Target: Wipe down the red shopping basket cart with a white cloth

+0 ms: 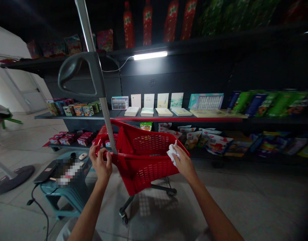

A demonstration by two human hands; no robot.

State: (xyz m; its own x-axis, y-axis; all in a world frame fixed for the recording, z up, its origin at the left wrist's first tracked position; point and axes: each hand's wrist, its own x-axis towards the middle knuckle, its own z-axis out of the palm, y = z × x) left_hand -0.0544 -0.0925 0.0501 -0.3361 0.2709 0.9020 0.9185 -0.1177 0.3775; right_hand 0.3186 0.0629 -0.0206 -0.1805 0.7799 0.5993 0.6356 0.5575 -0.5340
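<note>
Apparent wiping step: right hand pinches crumpled white cloth against red perforated-plastic trolley below; left hand grips its handle end. Next stroke calls for bracing.

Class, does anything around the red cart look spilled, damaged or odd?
I see nothing spilled or damaged around the red cart. One oddity: above the books, a scrawled mark stands out on the plain dark panel.

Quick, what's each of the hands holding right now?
Left hand: half-curled at the red cart; whether gripping, cannot be told.
Right hand: closed on a crumpled white wipe.
</note>
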